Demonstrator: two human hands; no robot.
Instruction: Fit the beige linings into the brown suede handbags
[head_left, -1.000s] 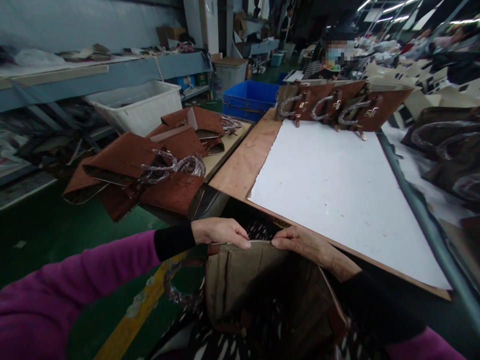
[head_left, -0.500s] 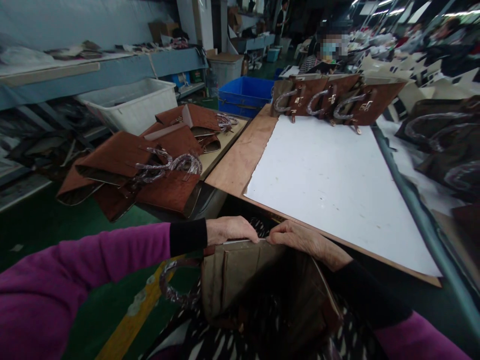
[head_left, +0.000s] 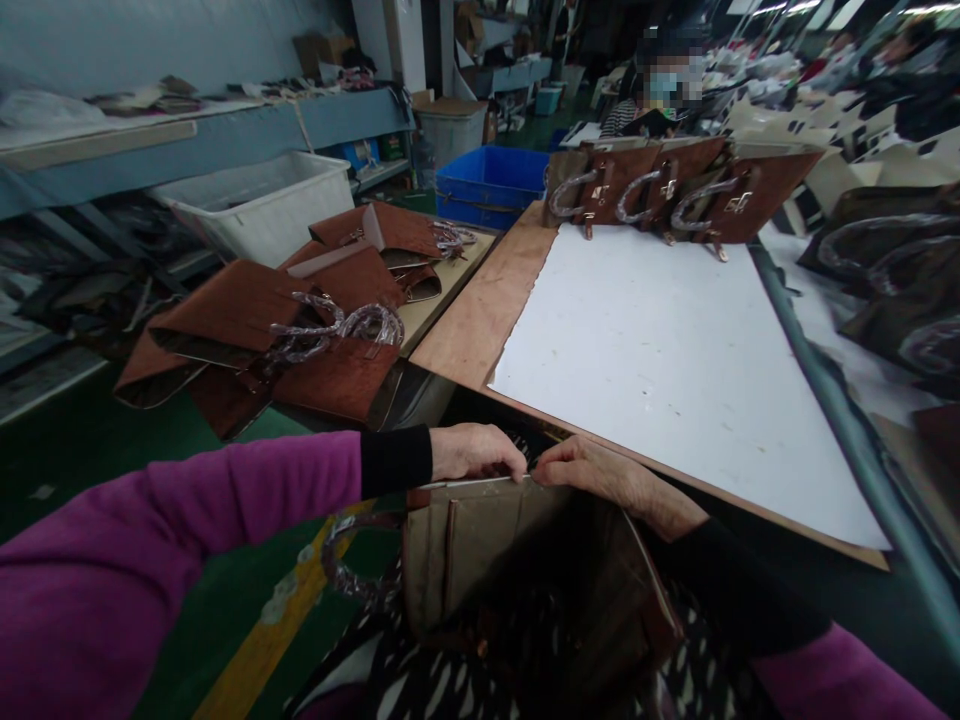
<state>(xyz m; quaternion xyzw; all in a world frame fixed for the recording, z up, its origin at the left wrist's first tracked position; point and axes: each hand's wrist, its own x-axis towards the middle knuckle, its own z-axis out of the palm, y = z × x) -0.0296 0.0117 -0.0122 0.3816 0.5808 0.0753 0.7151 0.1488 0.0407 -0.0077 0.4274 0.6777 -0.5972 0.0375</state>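
An open brown handbag (head_left: pixel 495 560) rests on my lap, its beige lining facing me and a plastic-wrapped handle (head_left: pixel 352 565) hanging at its left. My left hand (head_left: pixel 480 452) pinches the far top rim of the bag, fingers closed on it. My right hand (head_left: pixel 600 475) grips the same rim just to the right, fingertips almost touching the left hand's. Both sleeves are purple with black cuffs.
A wooden table (head_left: pixel 480 320) with a white sheet (head_left: pixel 660 360) lies ahead; three brown bags (head_left: pixel 660 195) stand at its far edge. More brown bags (head_left: pixel 300 320) are piled at left. A white tub (head_left: pixel 262 205), a blue crate (head_left: pixel 487 185), and a seated person (head_left: pixel 660 100) are beyond.
My two hands have slid closer together along the bag's rim, the left hand moving right. The view shifted slightly.
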